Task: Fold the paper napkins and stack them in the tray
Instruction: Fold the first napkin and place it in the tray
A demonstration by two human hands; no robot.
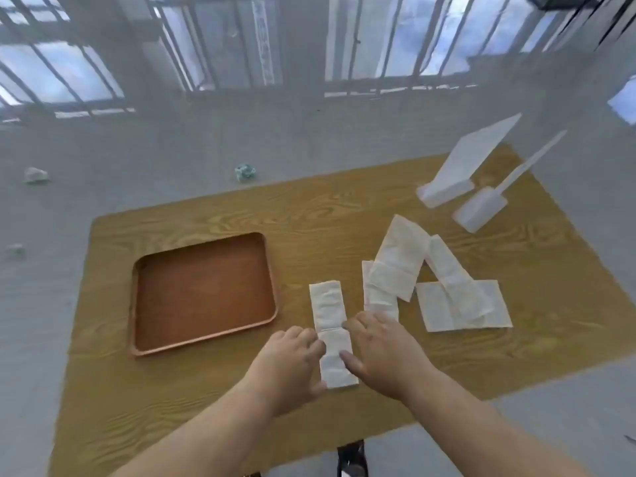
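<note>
A long, narrow white napkin (329,311) lies flat on the wooden table, right of the brown tray (137,304). My left hand (292,363) touches its near left edge, fingers bent at the paper's side. My right hand (382,352) rests on its right edge with thumb and fingers spread on the paper. Several more napkins (395,263) lie in a loose overlapping pile to the right. The tray holds nothing.
Two white plastic stands (457,173) sit at the table's far right corner. Crumpled bits of paper (245,172) lie on the grey floor beyond the table. The table's near edge runs just below my forearms.
</note>
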